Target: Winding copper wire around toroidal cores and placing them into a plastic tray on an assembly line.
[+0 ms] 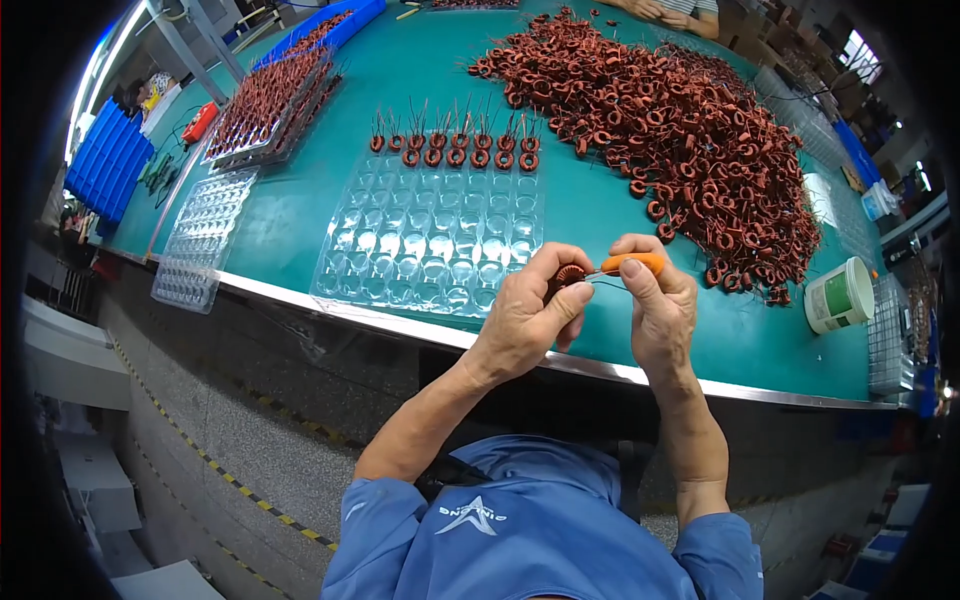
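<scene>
A copper-wound toroidal coil is pinched between the thumb and fingers of my left hand, just over the table's front edge. My right hand grips a small tool with an orange handle. Its thin metal shaft reaches left to the coil, close to the wire leads; whether it touches them I cannot tell. Left of my hands lies a clear plastic tray with round pockets. Its far rows hold several coils with their leads standing up.
A large heap of coils covers the right of the green table. A white-green bucket stands near the right front edge. Filled trays are stacked at left, beside another clear tray. Another person's hands rest at the far side.
</scene>
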`<state>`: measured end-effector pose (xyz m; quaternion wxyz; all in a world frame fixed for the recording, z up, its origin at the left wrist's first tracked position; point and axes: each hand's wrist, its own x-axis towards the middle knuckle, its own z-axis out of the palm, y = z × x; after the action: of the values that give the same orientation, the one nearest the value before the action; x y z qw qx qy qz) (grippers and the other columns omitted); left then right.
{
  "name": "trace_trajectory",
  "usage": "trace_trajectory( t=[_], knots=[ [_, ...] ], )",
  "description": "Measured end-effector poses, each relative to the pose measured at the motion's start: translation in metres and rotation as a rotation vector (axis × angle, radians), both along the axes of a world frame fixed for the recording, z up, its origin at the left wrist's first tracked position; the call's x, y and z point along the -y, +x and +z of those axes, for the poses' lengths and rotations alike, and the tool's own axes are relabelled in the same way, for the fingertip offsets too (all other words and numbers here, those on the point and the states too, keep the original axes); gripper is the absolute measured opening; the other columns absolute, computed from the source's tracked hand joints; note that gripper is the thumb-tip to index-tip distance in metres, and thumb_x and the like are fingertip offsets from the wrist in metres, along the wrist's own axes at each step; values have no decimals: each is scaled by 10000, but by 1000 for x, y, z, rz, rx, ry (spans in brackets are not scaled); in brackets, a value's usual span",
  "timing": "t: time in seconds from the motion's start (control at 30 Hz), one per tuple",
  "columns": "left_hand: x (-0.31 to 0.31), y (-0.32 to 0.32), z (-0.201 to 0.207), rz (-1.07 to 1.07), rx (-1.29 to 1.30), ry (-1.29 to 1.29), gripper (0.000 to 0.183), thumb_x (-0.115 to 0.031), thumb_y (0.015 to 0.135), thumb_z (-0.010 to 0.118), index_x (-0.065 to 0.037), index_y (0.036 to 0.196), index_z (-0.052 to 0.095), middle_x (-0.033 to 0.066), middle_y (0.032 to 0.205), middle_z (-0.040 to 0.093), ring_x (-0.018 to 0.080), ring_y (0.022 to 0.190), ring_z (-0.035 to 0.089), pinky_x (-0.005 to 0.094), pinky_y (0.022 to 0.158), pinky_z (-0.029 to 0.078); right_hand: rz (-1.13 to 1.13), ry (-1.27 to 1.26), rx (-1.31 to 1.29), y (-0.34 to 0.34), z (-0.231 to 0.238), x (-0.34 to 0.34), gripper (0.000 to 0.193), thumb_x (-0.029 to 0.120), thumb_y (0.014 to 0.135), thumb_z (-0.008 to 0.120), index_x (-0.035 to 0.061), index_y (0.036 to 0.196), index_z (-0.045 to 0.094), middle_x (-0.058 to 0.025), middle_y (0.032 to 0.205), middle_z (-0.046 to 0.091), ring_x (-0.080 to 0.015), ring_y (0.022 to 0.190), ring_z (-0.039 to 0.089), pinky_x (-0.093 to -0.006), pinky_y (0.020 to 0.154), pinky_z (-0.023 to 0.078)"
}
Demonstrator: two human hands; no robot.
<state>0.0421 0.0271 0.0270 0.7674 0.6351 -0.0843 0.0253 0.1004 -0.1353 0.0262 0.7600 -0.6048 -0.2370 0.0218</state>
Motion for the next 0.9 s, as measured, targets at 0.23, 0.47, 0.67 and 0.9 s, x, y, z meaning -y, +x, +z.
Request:
trace_trajectory(
  t=[0.23,0.47,0.67,0.9],
  knots=[
    [0,1,2,-4,-80,-56,168,-172,979,499,-24,1054,474,13,682,480,88,550,511,221,450,427,128,238,-245,-1,-14,-5,177,117,885,627,-49,909,685,-69,1035,581,-152,949,533,-290,886,409],
    [5,1,-4,80,-117,-194,126,-146,971,478,-27,1013,485,12,673,507,72,511,496,212,436,418,142,267,-305,-1,-27,-13,173,116,902,601,-38,947,666,-79,1062,581,-164,1005,541,-315,923,420],
    [-11,-2,-3,-85,-32,-53,268,-163,1001,444,-16,1224,451,21,764,472,98,657,532,232,529,478,115,291,-273,-8,-22,-18,422,299,941,596,-26,1205,545,-78,1083,590,-162,1003,563,-316,918,433],
    [-14,-8,-7,-83,1,-62,332,-130,990,477,-11,1291,404,49,790,517,114,674,558,244,555,503,99,-16,-204,-14,-35,3,375,295,933,617,-23,1130,589,-82,921,648,-124,780,614,-224,688,479]
  ],
)
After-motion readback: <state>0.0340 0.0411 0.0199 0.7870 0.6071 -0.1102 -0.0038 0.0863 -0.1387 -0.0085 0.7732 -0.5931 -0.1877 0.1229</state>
